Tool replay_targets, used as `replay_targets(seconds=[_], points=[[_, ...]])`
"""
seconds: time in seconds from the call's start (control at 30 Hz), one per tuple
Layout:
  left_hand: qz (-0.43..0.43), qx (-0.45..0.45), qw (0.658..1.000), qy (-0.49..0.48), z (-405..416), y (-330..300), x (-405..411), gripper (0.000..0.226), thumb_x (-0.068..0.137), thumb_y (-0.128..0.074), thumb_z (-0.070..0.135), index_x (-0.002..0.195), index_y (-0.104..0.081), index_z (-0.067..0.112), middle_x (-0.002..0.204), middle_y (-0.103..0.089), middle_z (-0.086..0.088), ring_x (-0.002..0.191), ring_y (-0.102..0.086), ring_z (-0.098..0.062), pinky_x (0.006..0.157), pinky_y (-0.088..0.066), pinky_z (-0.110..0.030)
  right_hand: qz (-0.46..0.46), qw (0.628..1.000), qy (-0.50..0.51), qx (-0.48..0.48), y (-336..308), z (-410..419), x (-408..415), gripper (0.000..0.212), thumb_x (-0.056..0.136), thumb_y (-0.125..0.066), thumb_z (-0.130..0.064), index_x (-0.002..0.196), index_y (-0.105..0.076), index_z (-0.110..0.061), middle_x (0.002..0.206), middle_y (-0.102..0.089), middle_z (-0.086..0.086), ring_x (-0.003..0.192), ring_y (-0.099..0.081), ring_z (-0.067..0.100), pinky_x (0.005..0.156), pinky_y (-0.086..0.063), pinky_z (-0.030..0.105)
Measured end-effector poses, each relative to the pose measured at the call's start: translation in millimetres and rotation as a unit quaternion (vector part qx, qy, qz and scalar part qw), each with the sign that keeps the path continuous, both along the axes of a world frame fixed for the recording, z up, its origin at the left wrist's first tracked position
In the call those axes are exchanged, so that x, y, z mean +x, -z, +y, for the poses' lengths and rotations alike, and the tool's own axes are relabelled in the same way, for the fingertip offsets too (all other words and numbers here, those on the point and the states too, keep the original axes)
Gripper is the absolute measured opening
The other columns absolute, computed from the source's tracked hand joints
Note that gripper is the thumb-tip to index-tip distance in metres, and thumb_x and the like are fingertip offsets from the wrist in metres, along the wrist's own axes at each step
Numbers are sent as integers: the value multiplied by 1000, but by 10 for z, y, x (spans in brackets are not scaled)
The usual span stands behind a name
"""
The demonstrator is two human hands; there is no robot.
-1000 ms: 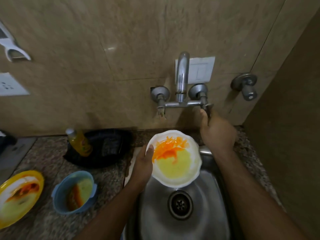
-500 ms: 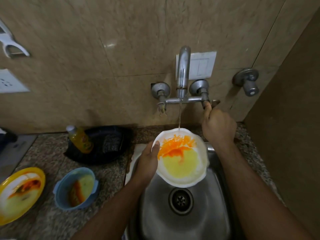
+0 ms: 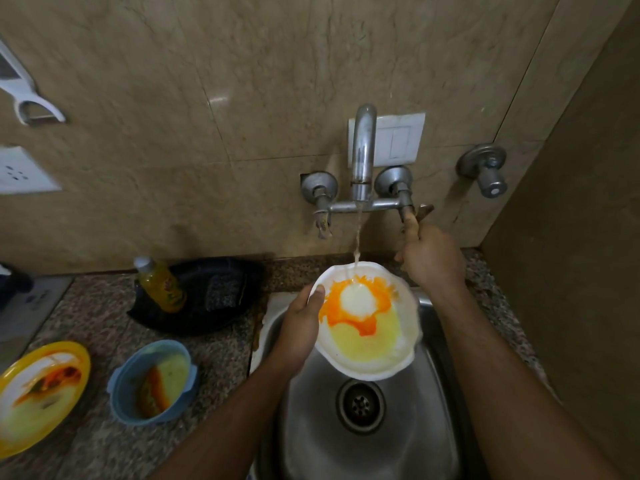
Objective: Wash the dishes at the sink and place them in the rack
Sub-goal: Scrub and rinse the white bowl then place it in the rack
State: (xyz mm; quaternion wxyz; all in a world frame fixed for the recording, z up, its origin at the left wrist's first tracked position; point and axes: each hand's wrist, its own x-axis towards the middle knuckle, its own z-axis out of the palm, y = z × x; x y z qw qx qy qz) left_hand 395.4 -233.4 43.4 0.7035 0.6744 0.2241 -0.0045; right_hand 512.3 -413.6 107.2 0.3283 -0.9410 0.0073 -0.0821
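View: single head camera, wide-angle
Facing: forward and down, onto sink [image 3: 363,441] and tiled wall [image 3: 242,98]
Range: near

Water now pours onto the white plate [image 3: 367,327], washing a clean patch in the orange sauce.

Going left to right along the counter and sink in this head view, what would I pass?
Yellow plate → blue bowl → yellow bottle → left hand → white plate → right hand.

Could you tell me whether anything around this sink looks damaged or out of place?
Mostly no; the round steel left tap knob looks worn, with something ragged hanging from it. Too blurred to identify.
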Motion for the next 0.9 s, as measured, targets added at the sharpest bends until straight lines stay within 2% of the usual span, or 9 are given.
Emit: replay_targets(seconds=[0.07, 0.13, 0.23, 0.3, 0.37, 0.5, 0.63, 0.77, 0.9], points=[[2, -16, 1000, 5, 2, 1, 10, 29, 102, -46, 39, 119, -66, 25, 102, -76, -3, 94, -73, -22, 89, -57, -50, -6, 1000, 11, -18, 28, -60, -125, 54, 101, -29, -52, 76, -60, -17, 68, -60, -2, 67, -58, 24, 64, -44, 35], [3, -25, 1000, 8, -6, 11, 36, 29, 102, -47, 40, 118, -66, 26, 103, -76, -4, 97, -72, -24, 91, -56, -51, -97, 994, 39, -22, 99, -136, -351, 36, 97, -38, -40, 76, -57, -17, 64, -54, 0, 62, -56, 28, 57, -39, 32], [18, -39, 999, 13, -16, 31, 99, 31, 101, -47, 42, 121, -64, 26, 108, -74, -4, 99, -71, -22, 92, -56, -48, -152, 988, -19, 19, 244, -123, -677, 21, 84, -48, -26, 89, -66, -18, 73, -66, 4, 66, -62, 30, 57, -39, 27], [31, -57, 998, 25, -49, 32, 144, 33, 101, -47, 42, 123, -63, 24, 110, -74, -5, 99, -71, -22, 92, -56, -48, -83, 991, -103, -4, 385, -91, -773, 33, 83, -47, -25, 105, -71, -19, 93, -73, 5, 82, -68, 27, 67, -45, 26], [36, -71, 996, 42, -103, 35, 194, 32, 101, -46, 40, 123, -63, 23, 109, -74, -6, 100, -71, -24, 93, -55, -49, 6, 982, -184, -51, 535, -75, -794, 52, 85, -39, -29, 131, -61, -18, 123, -68, 5, 110, -64, 23, 92, -47, 29], [40, -69, 994, 74, -236, -8, 306, 29, 102, -45, 38, 117, -65, 25, 109, -74, -2, 103, -70, -21, 96, -53, -45, 84, 945, -284, -137, 717, 53, -815, 77, 91, -11, -49, 156, -22, -10, 162, -22, 11, 149, -23, 23, 121, -17, 33], [37, -54, 997, 52, -220, -22, 411, 26, 101, -47, 36, 105, -70, 24, 104, -74, -1, 103, -69, -21, 96, -53, -40, 100, 896, -395, -176, 697, 143, -998, 83, 89, 5, -66, 158, 4, -20, 162, 15, -7, 150, 13, 9, 122, 7, 33], [30, -39, 997, 57, -181, 3, 422, 27, 102, -47, 34, 107, -70, 23, 100, -76, -7, 98, -71, -27, 94, -54, -49, 93, 901, -365, -214, 763, 30, -816, 99, 74, 24, -72, 158, 4, -23, 161, 18, -9, 150, 14, 12, 123, 1, 42], [25, -30, 998, 57, -204, -26, 445, 27, 102, -45, 35, 103, -70, 26, 98, -76, 2, 90, -72, -10, 86, -55, -33, 112, 896, -401, -153, 761, 208, -898, 90, 85, 3, -73, 157, 8, -21, 163, 17, -4, 149, 17, 9, 121, 7, 32]])
